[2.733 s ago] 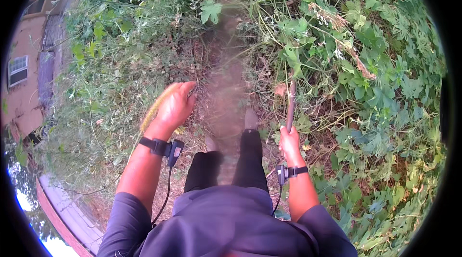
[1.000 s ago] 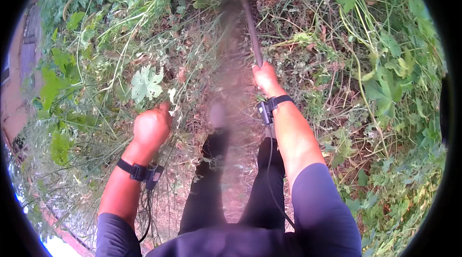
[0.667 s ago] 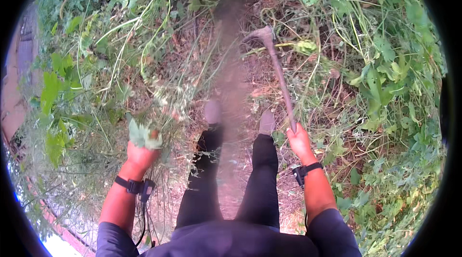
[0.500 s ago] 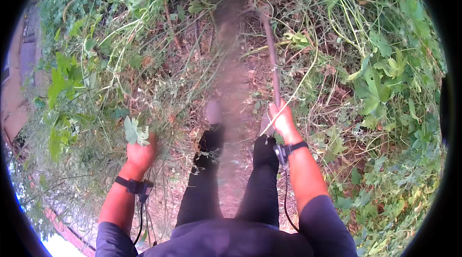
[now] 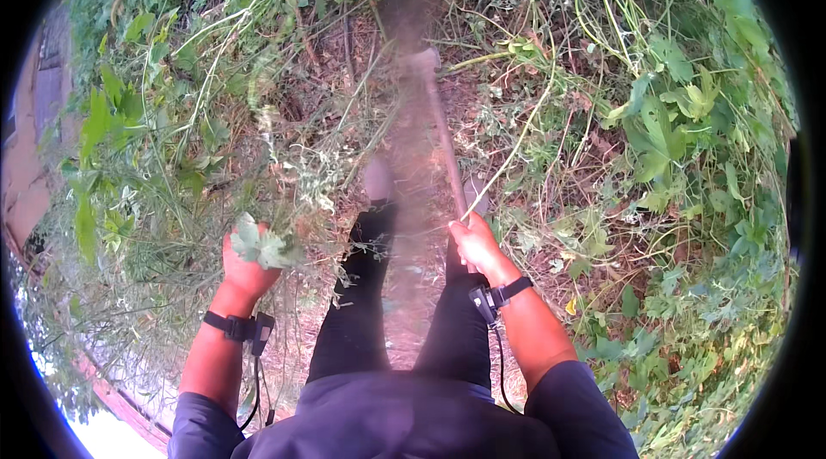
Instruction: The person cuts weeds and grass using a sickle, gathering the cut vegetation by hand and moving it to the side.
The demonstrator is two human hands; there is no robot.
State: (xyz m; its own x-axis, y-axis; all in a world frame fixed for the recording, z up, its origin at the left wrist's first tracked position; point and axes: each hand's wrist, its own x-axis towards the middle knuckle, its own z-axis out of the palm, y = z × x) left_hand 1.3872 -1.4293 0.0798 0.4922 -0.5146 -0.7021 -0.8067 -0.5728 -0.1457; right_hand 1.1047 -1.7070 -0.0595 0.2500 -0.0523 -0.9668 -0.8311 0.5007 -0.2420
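My right hand [image 5: 479, 244] is closed round the lower end of a long brownish handle, which looks like a sickle's [image 5: 446, 132]. Its far end lies near the middle of the view, and the blade is lost in a dark smear there. A pale stem [image 5: 527, 136] crosses just above that hand. At the left, my left hand [image 5: 247, 265] is closed in a clump of thin green weeds [image 5: 202, 227]. A broad pale leaf [image 5: 262, 246] covers part of its fingers, so the stems in its grip are partly hidden.
Leafy vines [image 5: 662, 141] bank up along the right, and tangled weeds [image 5: 103, 123] stand on the left. My shoe [image 5: 377, 179] and dark trouser legs [image 5: 348, 304] are on dry, litter-strewn ground. A paved strip [image 5: 34, 166] runs along the far left edge.
My right hand has drawn the sickle leftward and nearer to me, its far end moving toward the middle. The left hand stays in the weeds, which sway and shift slightly.
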